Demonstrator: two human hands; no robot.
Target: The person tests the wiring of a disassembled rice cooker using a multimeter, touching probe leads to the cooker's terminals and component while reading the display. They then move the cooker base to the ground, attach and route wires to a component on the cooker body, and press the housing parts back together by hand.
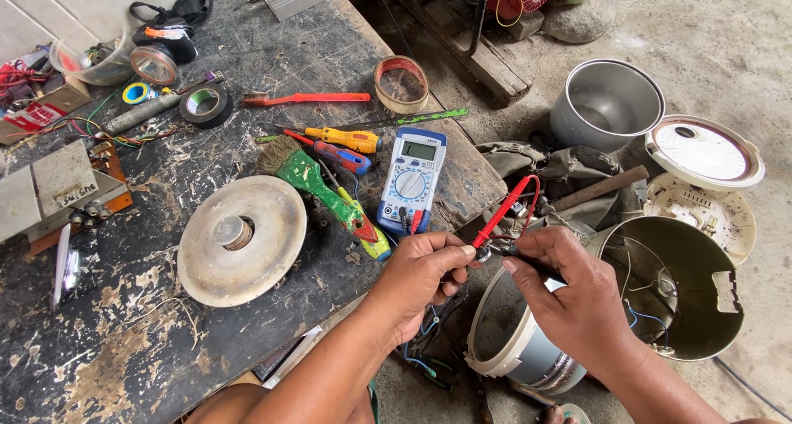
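Pinching a red probe [500,218] between thumb and fingers, the left hand [421,277] sits just off the desk [124,341] edge, the probe slanting up and right from its fingertips. The right hand [577,296] is closed on a black probe [528,257], its tip pointing left, meeting the red one at a small part between the two hands; what that part is cannot be told. Both hands hover above a grey cooker shell [520,350] on the floor. A blue multimeter [411,179] lies on the desk just above the left hand, beside a green brush [318,185] and a round metal plate [241,238].
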